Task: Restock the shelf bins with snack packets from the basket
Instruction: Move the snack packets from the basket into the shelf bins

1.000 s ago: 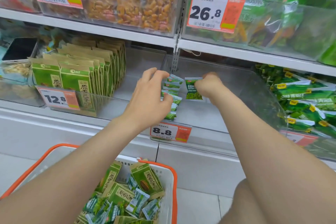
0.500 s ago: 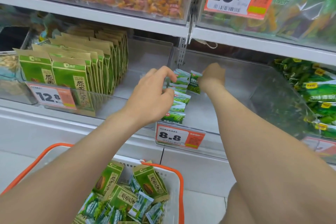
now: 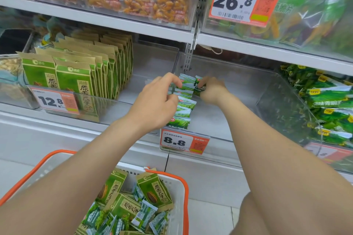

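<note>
Closing the gap, the right hand [image 3: 212, 89] now presses its pinched small green packet [image 3: 197, 79] onto the back of the row of packets [image 3: 184, 109] in the clear bin [image 3: 229, 124]. The left hand [image 3: 158, 105] pinches the row, apparently to keep it upright. More packets wait in the basket [image 3: 186, 192].

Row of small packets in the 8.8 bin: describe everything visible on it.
The row of small packets is glossy green-and-white sachets with small red marks, standing on edge, overlapped front to back by the left wall of the clear bin, behind the 8.8 tag. The left hand grips its middle; the right hand pinches the rearmost packet.
</note>
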Tool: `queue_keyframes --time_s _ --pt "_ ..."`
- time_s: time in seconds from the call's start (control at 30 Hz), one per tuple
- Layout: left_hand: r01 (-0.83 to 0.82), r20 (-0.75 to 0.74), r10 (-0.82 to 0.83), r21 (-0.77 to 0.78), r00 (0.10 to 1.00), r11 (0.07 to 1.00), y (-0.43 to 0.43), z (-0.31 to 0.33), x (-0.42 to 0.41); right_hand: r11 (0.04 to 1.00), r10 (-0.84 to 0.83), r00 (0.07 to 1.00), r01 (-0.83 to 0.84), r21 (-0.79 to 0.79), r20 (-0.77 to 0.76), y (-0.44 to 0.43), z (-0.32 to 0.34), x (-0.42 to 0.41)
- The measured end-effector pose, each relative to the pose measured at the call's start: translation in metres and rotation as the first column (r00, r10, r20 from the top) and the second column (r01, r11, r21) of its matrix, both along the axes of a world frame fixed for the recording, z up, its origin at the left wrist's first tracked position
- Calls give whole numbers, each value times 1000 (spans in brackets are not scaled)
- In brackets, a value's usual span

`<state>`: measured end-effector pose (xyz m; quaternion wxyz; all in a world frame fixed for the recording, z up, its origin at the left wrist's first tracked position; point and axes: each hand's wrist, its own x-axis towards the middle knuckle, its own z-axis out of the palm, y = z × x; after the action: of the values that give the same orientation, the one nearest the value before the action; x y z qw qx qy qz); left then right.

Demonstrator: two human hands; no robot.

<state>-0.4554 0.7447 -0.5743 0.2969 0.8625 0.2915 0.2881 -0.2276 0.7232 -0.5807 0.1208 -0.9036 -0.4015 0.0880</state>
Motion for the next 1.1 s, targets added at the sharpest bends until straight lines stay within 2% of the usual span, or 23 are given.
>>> queue_keyframes --time_s 0.17,0.23,0.3,0.33,0.5,0.67,0.7,0.73,0.8,0.83,0.9,0.97,1.0,1.1 --pt "3 10 -3 -18 1000 1000 -4 3 -2 991 -99 993 104 80 -71 -14 11 -13" --pt "-10 6 10 -14 1000 1000 -5 4 -3 984 -118 952 151 96 -283 -19 13 -20" --pt "-13 12 13 -13 1000 1000 -6 5 -3 975 -127 812 207 79 -570 -25 13 -32" --pt "-9 15 9 -11 1000 1000 -7 5 -3 973 -116 759 216 80 -641 -26 12 -38" --pt "17 27 -17 -12 999 1000 -6 4 -4 934 17 672 254 251 -740 -25 6 -51" --pt "48 27 -48 2 998 999 -3 2 -5 936 12 639 264 233 -769 -28 7 -50" --pt "56 50 -56 -1 997 998 -4 1 -6 938 -25 661 274 210 -750 -30 10 -49" --pt "56 82 -56 -3 995 998 -4 -1 -7 941 -64 732 271 204 -679 -32 12 -48" --pt "24 181 -24 1 983 1000 -5 -6 -11 940 -92 917 209 269 -389 -39 19 -53" --pt "-11 242 3 29 970 1000 -7 -8 -14 936 -72 970 147 321 -233 -43 24 -59" --pt "-117 349 61 141 935 983 -11 -12 -23 920 14 998 12 392 -64 -56 34 -79" --pt "-243 438 123 230 890 942 -16 -15 -35 886 96 995 -90 455 10 -71 47 -104" --pt "-302 470 168 224 866 927 -19 -17 -41 867 135 990 -139 478 43 -78 52 -119" --pt "-421 465 385 -29 797 907 -31 -30 -55 836 301 946 -324 444 123 -100 58 -166"
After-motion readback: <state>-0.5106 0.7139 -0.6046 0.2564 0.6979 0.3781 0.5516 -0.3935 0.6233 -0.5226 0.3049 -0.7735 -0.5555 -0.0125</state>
